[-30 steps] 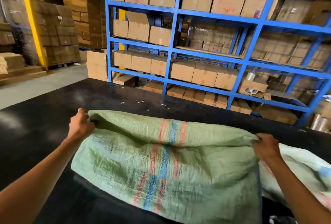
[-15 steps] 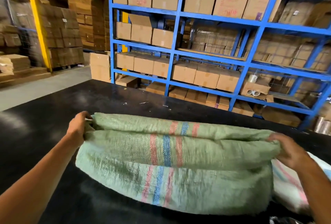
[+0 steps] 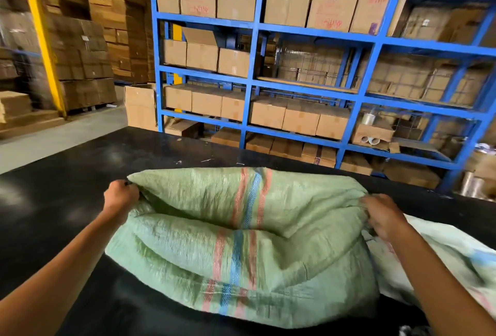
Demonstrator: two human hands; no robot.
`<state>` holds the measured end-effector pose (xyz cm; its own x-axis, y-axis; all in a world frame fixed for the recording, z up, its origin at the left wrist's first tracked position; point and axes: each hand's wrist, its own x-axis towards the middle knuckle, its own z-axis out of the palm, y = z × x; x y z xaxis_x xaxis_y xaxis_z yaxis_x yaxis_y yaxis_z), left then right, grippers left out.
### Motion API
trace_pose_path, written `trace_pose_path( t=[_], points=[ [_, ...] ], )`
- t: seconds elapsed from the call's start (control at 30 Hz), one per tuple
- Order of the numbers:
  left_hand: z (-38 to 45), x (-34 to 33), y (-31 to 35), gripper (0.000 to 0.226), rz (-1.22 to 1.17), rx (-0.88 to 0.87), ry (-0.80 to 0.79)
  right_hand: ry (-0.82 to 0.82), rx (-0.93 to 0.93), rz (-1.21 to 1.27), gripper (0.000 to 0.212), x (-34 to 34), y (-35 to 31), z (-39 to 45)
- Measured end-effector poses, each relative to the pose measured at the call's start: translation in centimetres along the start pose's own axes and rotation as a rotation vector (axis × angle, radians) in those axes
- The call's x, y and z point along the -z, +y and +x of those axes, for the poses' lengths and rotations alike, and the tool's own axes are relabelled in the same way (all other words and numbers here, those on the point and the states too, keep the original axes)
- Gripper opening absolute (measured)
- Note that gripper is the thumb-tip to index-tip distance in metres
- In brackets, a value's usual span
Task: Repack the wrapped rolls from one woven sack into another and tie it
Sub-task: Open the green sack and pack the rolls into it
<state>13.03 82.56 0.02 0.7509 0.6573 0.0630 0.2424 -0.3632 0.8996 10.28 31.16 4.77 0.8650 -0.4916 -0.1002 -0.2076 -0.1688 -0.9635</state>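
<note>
Hands hold a big green sack (image 3: pixel 241 244) on a black table (image 3: pixel 67 201). The sack has pink and blue stripes down its middle (they bend where the cloth folds). It lies puffed and crumpled in front of the person, with its far edge lifted up. The left hand (image 3: pixel 120 196) has its fingers curled tight round the left corner of that edge. The right hand (image 3: pixel 383 214) has its fingers bent over the right corner and grips the cloth there. A paler sack (image 3: pixel 442 255) lies just beside the green one, under the right arm. Behind the table stands a blue rack (image 3: pixel 252 80) full of brown boxes (image 3: pixel 268 112).
</note>
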Motion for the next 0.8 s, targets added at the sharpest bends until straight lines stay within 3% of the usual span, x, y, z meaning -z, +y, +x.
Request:
trace_pose_path(
  t=[0.1, 0.17, 0.2, 0.23, 0.3, 0.33, 0.4, 0.47, 0.6, 0.67, 0.8],
  points=[
    [0.5, 0.8, -0.2, 0.024, -0.393, 0.297, -0.059, -0.048, -0.149, 0.273, 0.014, 2.1, -0.3, 0.4],
    [0.5, 2.1, -0.7, 0.023, -0.546, 0.409, -0.042, -0.043, -0.183, 0.343, 0.071, 4.8, 0.9, 2.3],
    [0.6, 2.3, -0.7, 0.022, -0.598, 0.424, -0.040, -0.018, -0.207, 0.366, 0.083, 5.9, 1.0, 2.5],
    [0.5, 2.6, -0.6, 0.020, -0.620, 0.413, -0.046, -0.039, -0.197, 0.384, 0.071, 6.1, 0.9, 2.4],
    [0.4, 2.7, -0.3, 0.020, -0.619, 0.355, -0.098, -0.101, -0.134, 0.359, 0.020, 5.7, 0.4, 0.7],
    [1.0, 2.6, -0.1, 0.019, -0.614, 0.335, -0.145, -0.117, -0.102, 0.269, 0.013, 5.2, 0.1, 0.1],
    [1.5, 2.4, 0.1, 0.019, -0.538, 0.278, -0.245, -0.094, -0.017, 0.006, 0.022, 5.0, 0.6, 1.0],
    [1.6, 2.4, 0.4, 0.014, -0.349, 0.110, -0.258, 0.007, 0.060, -0.327, 0.035, 4.7, 0.7, 1.4],
    [0.7, 1.8, 0.0, 0.023, 0.112, -0.133, -0.053, 0.202, 0.222, -0.775, 0.028, 3.3, 1.6, 1.2],
    [0.7, 1.6, -0.8, 0.022, 0.318, -0.237, -0.017, 0.280, 0.226, -0.810, 0.034, 2.4, 2.1, 0.7],
    [-0.4, 0.8, -1.0, 0.012, 0.201, -0.163, -0.027, 0.303, 0.198, -0.485, 0.015, 0.7, 2.8, 0.1]
  ],
)
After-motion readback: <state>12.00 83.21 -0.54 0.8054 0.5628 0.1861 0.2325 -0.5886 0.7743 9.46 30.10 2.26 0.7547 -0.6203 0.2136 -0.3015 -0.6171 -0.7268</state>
